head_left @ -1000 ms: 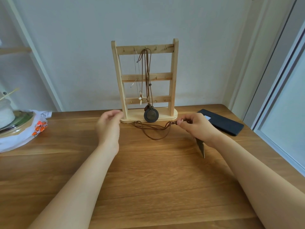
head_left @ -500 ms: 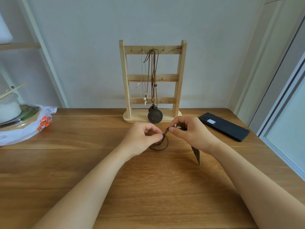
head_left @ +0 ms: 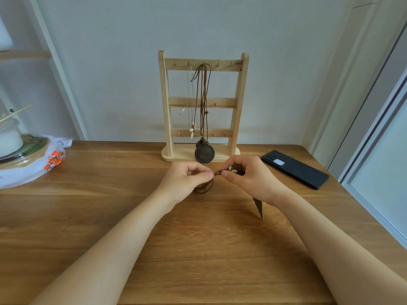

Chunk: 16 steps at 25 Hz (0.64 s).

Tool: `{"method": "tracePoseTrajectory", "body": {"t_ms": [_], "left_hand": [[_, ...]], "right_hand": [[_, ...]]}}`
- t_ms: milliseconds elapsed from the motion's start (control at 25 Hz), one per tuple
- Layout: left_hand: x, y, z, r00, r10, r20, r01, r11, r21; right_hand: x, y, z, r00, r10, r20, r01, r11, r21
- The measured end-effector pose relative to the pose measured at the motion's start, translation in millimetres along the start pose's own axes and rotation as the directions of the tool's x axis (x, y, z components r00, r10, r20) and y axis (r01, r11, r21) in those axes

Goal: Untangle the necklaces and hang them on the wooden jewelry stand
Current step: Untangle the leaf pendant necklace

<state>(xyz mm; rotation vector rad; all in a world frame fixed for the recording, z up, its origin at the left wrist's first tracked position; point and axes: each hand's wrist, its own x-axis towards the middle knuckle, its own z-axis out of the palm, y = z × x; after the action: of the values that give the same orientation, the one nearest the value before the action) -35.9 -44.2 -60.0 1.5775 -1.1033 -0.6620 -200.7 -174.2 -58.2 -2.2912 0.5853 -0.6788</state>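
Both hands met over the table [head_left: 198, 249], just in front of the wooden stand [head_left: 164, 95]. Left hand [head_left: 187, 179] pinched the brown cord necklace [head_left: 207, 187] between thumb and forefinger. Right hand [head_left: 248, 175] was curled tight round the same cord and some pale beads. Cord loops lay on the table under the left hand. A dark pointed pendant [head_left: 259, 209] stuck out below the right wrist. Two necklaces hung from the stand's top row: a round dark pendant [head_left: 204, 153] and thin pale charms [head_left: 192, 128]. Black phone [head_left: 295, 169] lay off to the right
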Motion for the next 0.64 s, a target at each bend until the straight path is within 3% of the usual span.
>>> {"method": "tracePoseTrajectory", "body": {"t_ms": [200,320,400,440,520,560,600,640], "left_hand": [[5,-5,-2,0.995,-0.043,-0.093,0.035,0.995,-0.09],[6,-5,-4,0.969,-0.112,0.218,0.172,0.945,-0.278],[5,-4,-9,0.939,-0.085,0.334,0.189,0.937,-0.292],[5,-1,-12,0.953,-0.071,0.296,0.174,0.925,-0.338],[9,1,-27,0.993,-0.118,0.021,0.107,0.802,-0.587],[12,0,-38,0.958,-0.236,-0.163,0.049,0.695,-0.718],[15,-4,-50,0.873,-0.373,-0.315,-0.013,0.627,-0.779],[17,-8,-58,0.768,-0.478,-0.427,-0.036,0.633,-0.773]], "right_hand": [[1,4,0,1.0,0.014,0.008,-0.014,0.998,-0.068],[1,5,0,1.0,0.007,0.01,-0.006,0.998,-0.068],[1,7,0,1.0,0.022,0.003,-0.022,0.998,-0.065],[1,10,-1,0.999,0.043,-0.007,-0.044,0.996,-0.075],[1,21,-9,0.993,0.108,-0.045,-0.112,0.989,-0.093],[2,26,-13,0.989,0.133,-0.071,-0.139,0.987,-0.087],[2,30,-17,0.985,0.147,-0.093,-0.153,0.986,-0.069],[3,33,-18,0.983,0.154,-0.101,-0.16,0.986,-0.055]]}}
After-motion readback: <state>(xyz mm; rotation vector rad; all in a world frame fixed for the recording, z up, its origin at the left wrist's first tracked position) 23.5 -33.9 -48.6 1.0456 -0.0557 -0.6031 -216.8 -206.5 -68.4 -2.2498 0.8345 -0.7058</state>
